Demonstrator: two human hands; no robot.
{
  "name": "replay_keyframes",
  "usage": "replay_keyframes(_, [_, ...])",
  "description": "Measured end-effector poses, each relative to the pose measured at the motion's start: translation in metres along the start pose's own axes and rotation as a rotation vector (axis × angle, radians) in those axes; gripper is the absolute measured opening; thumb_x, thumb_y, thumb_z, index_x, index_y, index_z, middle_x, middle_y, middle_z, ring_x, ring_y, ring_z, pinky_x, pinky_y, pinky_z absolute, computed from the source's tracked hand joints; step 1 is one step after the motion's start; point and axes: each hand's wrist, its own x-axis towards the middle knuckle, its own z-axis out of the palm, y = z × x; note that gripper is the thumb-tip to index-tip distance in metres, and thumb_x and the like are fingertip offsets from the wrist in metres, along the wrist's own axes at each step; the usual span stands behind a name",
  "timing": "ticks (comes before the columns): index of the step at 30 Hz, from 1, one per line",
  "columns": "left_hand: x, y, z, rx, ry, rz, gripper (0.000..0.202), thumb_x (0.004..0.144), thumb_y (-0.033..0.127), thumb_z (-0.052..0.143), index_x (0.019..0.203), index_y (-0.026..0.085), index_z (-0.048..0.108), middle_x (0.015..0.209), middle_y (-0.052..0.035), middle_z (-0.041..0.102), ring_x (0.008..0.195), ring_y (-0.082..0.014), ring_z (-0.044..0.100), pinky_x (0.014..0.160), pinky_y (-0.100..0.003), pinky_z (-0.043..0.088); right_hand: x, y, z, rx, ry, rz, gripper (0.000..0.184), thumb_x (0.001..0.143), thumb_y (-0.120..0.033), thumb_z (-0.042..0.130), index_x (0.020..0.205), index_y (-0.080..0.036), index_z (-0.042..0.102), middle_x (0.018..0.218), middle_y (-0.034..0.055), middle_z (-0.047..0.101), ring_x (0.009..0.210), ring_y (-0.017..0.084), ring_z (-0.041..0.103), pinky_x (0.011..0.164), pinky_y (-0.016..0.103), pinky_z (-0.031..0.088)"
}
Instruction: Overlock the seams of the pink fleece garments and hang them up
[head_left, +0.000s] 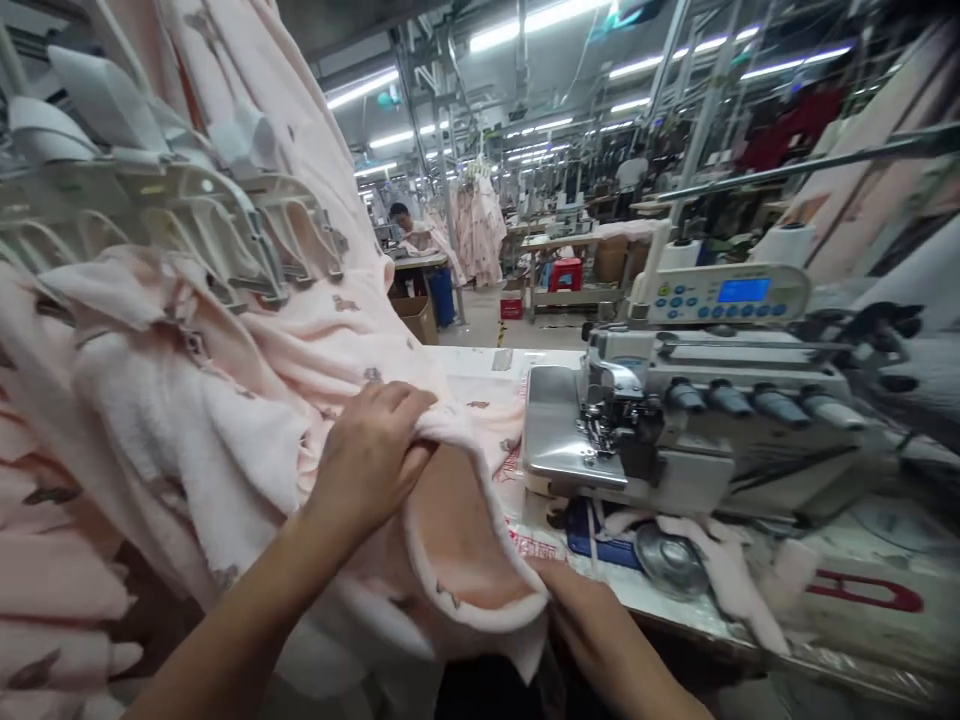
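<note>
Pale pink fleece fabric with small printed animals (480, 622) stretches between my two hands, its thick white edge curving round an opening. My left hand (375, 445) grips the upper part of that edge, thumb and fingers closed on the cloth. Lower and to the right, my right hand (589, 615) pinches the edge near its bottom corner; its fingertips are partly hidden behind the cloth. Just right of the fabric stands an overlock sewing machine (697, 400) with a shiny metal plate (559, 425). The cloth is apart from the needle area.
Clip hangers (187, 215) hold more pink garments close on my left. On the machine table lie a round metal dish (671, 560), fabric scraps (739, 580) and red scissors or thread snips (866, 592). A person (412, 230) sits further back near a blue bin (441, 295).
</note>
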Motion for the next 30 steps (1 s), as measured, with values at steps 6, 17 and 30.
replay_keyframes(6, [0.028,-0.023,0.021,-0.229,-0.23,-0.115,0.038,0.078,0.018,0.036,0.108,0.025,0.058,0.103,-0.0024,0.066,0.094,-0.0238,0.061,0.08,-0.035,0.048,-0.027,-0.014,-0.084,0.023,0.034,0.16,0.02,0.087,-0.037,0.05,0.078,-0.021,0.057,0.076,-0.0001,0.064,0.072,0.016,0.059,0.063,0.021,0.043])
replay_keyframes(17, [0.042,0.108,0.132,-0.367,-0.109,0.263,0.024,0.088,0.028,0.047,0.108,0.018,0.054,0.109,-0.0097,0.06,0.104,-0.0252,0.051,0.092,-0.044,0.04,0.036,0.003,-0.108,-0.237,0.576,0.298,0.015,0.082,-0.034,0.051,0.077,-0.02,0.055,0.065,-0.0022,0.059,0.06,0.016,0.053,0.057,0.024,0.036])
replay_keyframes(30, [0.063,0.109,0.144,-0.516,-0.258,0.141,0.013,0.088,0.019,0.043,0.079,0.019,0.051,0.082,-0.0029,0.057,0.083,-0.0212,0.051,0.076,-0.037,0.038,0.047,0.005,-0.114,-0.295,0.7,0.399,0.026,0.083,-0.034,0.049,0.062,-0.02,0.055,0.052,-0.0028,0.055,0.05,0.013,0.049,0.049,0.022,0.03])
